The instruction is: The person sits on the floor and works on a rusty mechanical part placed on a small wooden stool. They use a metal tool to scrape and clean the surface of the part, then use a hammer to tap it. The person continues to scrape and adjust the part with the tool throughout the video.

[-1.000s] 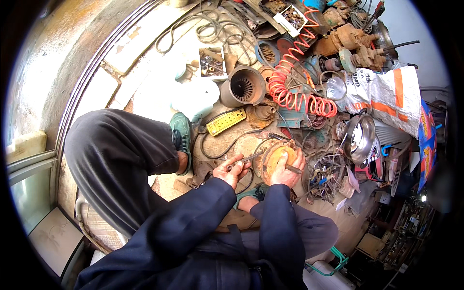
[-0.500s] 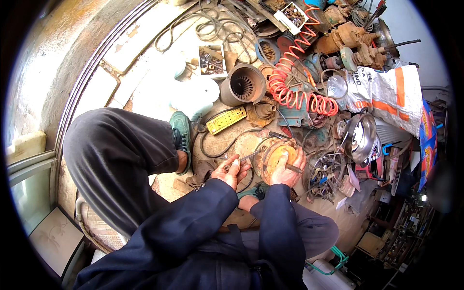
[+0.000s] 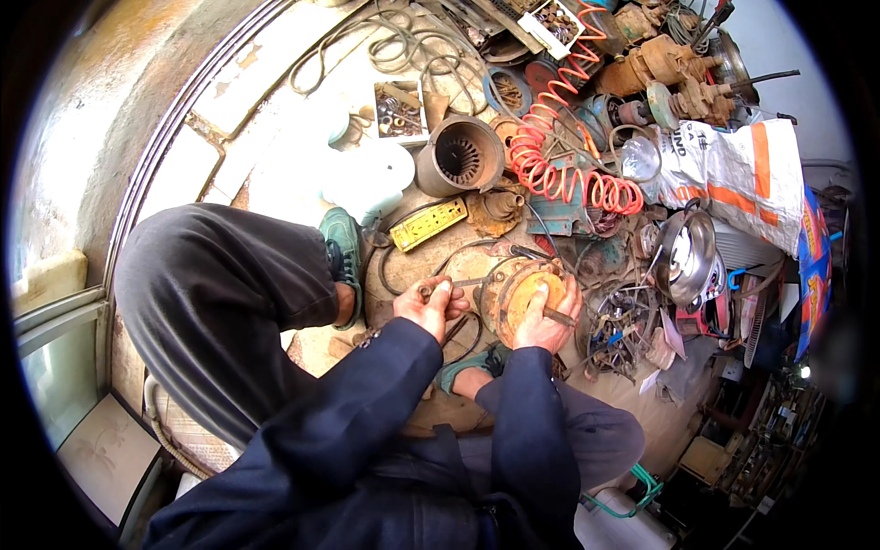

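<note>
A slim metal wrench [image 3: 470,282] is pinched in my left hand [image 3: 429,308], thumb on top. One end pokes out past the fingers, and the other reaches the left rim of a round, rusty-orange motor end cover [image 3: 523,299]. My right hand [image 3: 549,320] grips that cover from its right side, thumb across the face and fingers round the edge. A short dark shaft [image 3: 558,318] juts out beside the right thumb. The cover stands between my feet, just beyond the green shoe [image 3: 489,363]. What the wrench's far end sits on is too small to tell.
Ahead lie a yellow power strip [image 3: 428,225], a hollow motor stator [image 3: 460,158] and a white box of small parts [image 3: 400,112]. A coiled red air hose [image 3: 552,174] crosses a green motor body. To the right are tangled wires [image 3: 616,335] and a metal bowl [image 3: 686,261].
My left hand has turned and shifted slightly left and up, swinging the wrench to a flatter angle. My right hand keeps its hold on the cover.
</note>
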A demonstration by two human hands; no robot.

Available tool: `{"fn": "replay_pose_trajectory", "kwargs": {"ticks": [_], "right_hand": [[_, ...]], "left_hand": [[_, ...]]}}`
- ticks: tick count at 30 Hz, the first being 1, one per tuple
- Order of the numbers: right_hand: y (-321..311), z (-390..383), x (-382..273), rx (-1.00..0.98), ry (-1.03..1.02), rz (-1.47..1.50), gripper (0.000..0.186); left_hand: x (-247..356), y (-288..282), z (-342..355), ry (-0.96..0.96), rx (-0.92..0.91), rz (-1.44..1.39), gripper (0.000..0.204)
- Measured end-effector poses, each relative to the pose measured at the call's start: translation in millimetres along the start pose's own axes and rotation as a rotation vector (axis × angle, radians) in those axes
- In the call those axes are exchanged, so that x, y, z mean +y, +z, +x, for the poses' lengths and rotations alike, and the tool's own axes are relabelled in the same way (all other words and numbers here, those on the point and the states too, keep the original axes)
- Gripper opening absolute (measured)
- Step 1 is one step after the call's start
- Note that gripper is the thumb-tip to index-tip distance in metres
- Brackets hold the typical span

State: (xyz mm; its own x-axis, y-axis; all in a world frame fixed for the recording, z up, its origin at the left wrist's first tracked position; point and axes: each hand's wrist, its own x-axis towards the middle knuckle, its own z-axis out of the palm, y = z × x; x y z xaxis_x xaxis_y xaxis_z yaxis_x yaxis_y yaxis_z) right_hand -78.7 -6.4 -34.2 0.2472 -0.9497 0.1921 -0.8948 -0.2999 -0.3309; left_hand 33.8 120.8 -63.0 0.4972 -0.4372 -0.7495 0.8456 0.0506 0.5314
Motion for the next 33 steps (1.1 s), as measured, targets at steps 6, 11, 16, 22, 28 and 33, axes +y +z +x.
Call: {"fn": "replay_pose_trajectory", "kwargs": {"ticks": [6, 11, 16, 22, 28, 33], "right_hand": [[0.4, 0.6, 2.3, 0.006, -0.003, -0.017, 0.055], [-0.3, 1.0, 1.0, -0.024, -0.015, -0.001, 0.055], [-7.1, 2.3, -6.1, -0.005, -0.031, -0.032, 0.055], [-2.4, 2.6, -7.4, -0.028, -0.025, -0.017, 0.054], [-6.6, 2.0, -6.0, -0.027, 0.016, -0.029, 0.054], [-7.0, 5.1, -8.8, -0.068, 0.035, -0.013, 0.055]], "left_hand": [[-4.6, 0.2, 9.5, 0.038, -0.024, -0.022, 0.022], [29.9, 18.1, 56.5, 0.155, -0.136, 0.121, 0.02], [57.0, 112.2, 134.4, 0.691, -0.672, 1.196, 0.03], [39.7, 153.2, 156.9, 0.255, -1.097, 1.262, 0.025], [34.4, 130.0, 149.6, 0.247, -0.858, 0.67, 0.039], [88.4, 70.4, 141.3, 0.08, -0.311, -0.222, 0.032]]}}
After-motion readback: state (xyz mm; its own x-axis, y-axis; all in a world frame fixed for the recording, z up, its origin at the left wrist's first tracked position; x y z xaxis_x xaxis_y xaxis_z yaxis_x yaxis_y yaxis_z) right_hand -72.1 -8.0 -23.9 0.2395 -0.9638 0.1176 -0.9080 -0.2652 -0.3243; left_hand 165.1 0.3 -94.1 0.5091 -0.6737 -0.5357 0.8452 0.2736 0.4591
